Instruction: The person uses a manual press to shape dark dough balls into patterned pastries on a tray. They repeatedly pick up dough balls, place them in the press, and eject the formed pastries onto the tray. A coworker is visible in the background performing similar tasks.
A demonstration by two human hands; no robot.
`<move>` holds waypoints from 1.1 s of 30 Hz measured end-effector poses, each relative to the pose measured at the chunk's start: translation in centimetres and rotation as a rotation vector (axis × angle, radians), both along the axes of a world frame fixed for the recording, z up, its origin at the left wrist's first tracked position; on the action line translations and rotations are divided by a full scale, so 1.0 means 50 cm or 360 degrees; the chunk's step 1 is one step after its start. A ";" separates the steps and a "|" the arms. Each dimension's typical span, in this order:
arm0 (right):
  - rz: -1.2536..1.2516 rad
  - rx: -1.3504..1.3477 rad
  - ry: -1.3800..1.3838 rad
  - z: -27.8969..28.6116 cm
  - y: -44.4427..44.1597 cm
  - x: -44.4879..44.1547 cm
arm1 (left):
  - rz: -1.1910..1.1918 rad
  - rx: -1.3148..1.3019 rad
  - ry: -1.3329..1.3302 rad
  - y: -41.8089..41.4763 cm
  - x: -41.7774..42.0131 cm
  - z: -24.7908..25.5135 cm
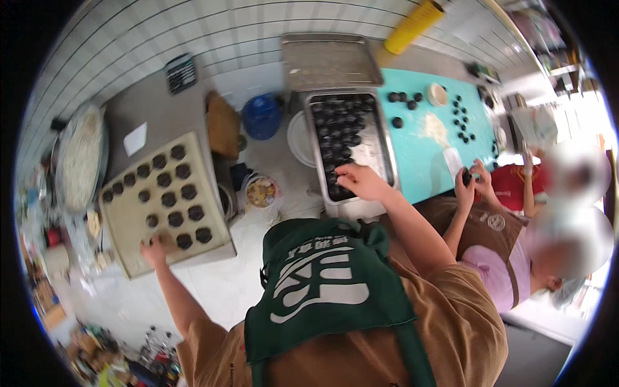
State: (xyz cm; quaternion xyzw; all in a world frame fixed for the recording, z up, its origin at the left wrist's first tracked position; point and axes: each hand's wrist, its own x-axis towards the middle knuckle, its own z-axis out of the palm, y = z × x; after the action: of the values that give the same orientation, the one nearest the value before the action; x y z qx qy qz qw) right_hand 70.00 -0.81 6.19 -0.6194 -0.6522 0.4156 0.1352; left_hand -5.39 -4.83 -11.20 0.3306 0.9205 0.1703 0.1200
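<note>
My left hand (pixel 153 250) is over the near left part of a baking tray (pixel 126 251), its fingertips at a small dark dough piece (pixel 154 239); whether they grip it I cannot tell. Rows of dark, flattened dough pieces (pixel 168 199) lie on that tray, with a few smaller, rounder ones at its left. My right hand (pixel 360 181) reaches over the near end of a deep metal pan (pixel 392 167). Dark dough balls (pixel 333 128) crowd the pan's left side, and pale flour shows at its right. The right fingers are curled above the balls, and what is between them is hidden.
A co-worker's hands (pixel 469 184) hold a dark dough ball beside a turquoise mat (pixel 411 179) bearing balls, flour and a white scraper (pixel 453 162). An empty metal tray (pixel 333 63) stands behind the pan. Between the counters are a blue bin (pixel 261 116) and a bucket of scraps (pixel 261 191).
</note>
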 end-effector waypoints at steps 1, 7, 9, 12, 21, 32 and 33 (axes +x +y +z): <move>-0.0139 0.0152 -0.0127 -0.022 0.009 0.061 | -0.0044 -0.0004 0.0135 -0.005 -0.018 0.018; -0.1173 0.0458 -0.0447 -0.166 0.091 0.419 | -0.0135 0.0268 -0.0200 0.038 0.239 0.190; -0.1137 0.0576 -0.0621 -0.210 0.133 0.477 | -0.0388 0.0343 -0.0281 0.040 0.288 0.174; -0.0933 0.0584 -0.0441 -0.263 0.177 0.510 | -0.0927 -0.0108 -0.0504 0.075 0.541 0.250; -0.1305 0.0839 -0.0283 -0.260 0.149 0.675 | -0.1611 -0.0408 -0.0584 0.164 1.047 0.402; -0.2096 0.0785 0.0865 -0.154 0.119 0.856 | -0.2481 -0.0051 -0.0779 0.351 1.648 0.456; -0.2155 0.0819 0.1464 -0.126 0.120 0.827 | -0.2526 0.0070 -0.0789 0.365 1.718 0.461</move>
State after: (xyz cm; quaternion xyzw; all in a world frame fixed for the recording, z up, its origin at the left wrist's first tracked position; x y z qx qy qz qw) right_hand 111.34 5.21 -0.12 -0.5954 -0.0962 0.2943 0.7414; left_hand 80.51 13.43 11.87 0.8367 0.3571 0.1208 0.3972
